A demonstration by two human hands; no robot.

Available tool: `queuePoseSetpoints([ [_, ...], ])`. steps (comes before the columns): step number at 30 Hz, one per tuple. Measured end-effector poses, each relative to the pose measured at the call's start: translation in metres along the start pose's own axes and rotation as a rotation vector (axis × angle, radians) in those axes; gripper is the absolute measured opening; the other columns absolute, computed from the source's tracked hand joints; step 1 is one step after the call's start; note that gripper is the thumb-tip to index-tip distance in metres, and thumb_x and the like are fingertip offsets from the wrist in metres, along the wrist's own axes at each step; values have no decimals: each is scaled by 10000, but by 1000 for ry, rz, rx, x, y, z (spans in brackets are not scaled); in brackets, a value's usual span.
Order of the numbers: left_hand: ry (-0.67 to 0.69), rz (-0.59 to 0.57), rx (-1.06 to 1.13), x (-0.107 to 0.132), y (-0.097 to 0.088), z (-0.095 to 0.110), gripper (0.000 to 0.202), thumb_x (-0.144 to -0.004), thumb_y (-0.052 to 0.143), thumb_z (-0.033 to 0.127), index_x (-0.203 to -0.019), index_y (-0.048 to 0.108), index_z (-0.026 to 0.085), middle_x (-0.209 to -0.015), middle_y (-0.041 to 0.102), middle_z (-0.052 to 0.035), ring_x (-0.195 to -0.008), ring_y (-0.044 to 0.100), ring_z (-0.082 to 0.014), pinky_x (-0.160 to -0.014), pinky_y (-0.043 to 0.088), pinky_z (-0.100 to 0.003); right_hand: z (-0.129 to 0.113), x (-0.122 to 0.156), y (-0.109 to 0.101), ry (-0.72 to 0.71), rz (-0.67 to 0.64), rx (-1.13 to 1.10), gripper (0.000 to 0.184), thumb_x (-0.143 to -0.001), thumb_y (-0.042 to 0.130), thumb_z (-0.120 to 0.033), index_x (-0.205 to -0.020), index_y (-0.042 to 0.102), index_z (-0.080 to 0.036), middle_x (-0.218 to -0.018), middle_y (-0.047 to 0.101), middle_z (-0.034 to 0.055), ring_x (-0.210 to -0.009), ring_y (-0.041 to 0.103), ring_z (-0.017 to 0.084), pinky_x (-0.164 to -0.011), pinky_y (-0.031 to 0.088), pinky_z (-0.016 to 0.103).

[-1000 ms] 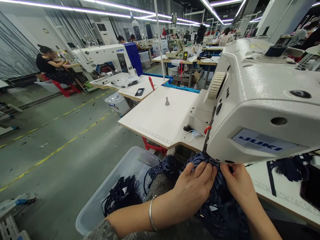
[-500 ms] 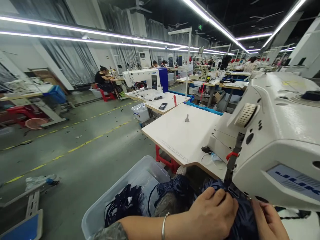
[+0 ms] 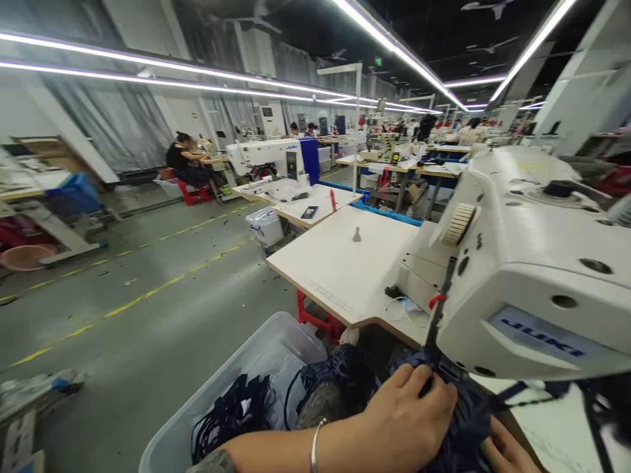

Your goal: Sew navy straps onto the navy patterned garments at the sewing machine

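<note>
My left hand [image 3: 414, 417], with a silver bangle at the wrist, has its fingers curled and closed on navy fabric [image 3: 470, 414] in front of the sewing machine [image 3: 537, 282]. At the lower right, my right hand [image 3: 507, 450] pinches the right edge of the same fabric; its fingertips are partly hidden. The fabric bunches below the machine head, whose needle I cannot make out. More of the navy material [image 3: 340, 368] hangs to the left, beside my forearm.
A clear plastic bin [image 3: 197, 394] on the left holds dark straps [image 3: 236, 414]. The white table [image 3: 335, 256] bears a small grey object [image 3: 356, 234] and a white cord. A red stool [image 3: 318, 318] stands beneath it. Another sewing machine [image 3: 276, 159] and a seated person [image 3: 185, 161] are farther back.
The view has turned a little to the right, so the surroundings sit farther left. My right hand has drawn down, away from the machine head. My left hand stays on the fabric.
</note>
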State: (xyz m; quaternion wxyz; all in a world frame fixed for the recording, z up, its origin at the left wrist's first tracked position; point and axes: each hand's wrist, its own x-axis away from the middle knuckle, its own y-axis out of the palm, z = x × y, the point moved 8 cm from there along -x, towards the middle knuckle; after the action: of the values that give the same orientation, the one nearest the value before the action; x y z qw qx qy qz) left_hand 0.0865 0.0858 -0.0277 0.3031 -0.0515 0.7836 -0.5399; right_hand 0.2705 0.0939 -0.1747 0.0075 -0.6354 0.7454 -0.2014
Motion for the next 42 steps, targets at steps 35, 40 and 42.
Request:
queuePoseSetpoints([
  [35,-77,196,207,-20,-11,-10,254,-1011,370,218,-1016,617,158,-1009,651,-66,-916,602,-188,-843,470,-330,25,9,-145,204,614,920,242,-919,430,-225,-1068,565,-90,-1059,582,197,-833,640,247,-645,429,313],
  [40,-194,154,218,-15,-3,-7,319,-963,486,434,-1064,621,164,-1088,659,-75,-1021,597,-243,-920,428,-411,22,11,-132,177,672,883,239,-941,431,-301,-1032,541,-109,-1044,560,205,-831,635,285,-626,425,338],
  [42,-211,162,269,-13,-3,-7,213,-972,506,339,-1065,621,186,-1091,670,-45,-1060,591,-218,-958,396,-395,23,12,-131,159,661,825,127,-903,481,-255,-890,543,-145,-927,575,151,-787,624,264,-625,411,326],
])
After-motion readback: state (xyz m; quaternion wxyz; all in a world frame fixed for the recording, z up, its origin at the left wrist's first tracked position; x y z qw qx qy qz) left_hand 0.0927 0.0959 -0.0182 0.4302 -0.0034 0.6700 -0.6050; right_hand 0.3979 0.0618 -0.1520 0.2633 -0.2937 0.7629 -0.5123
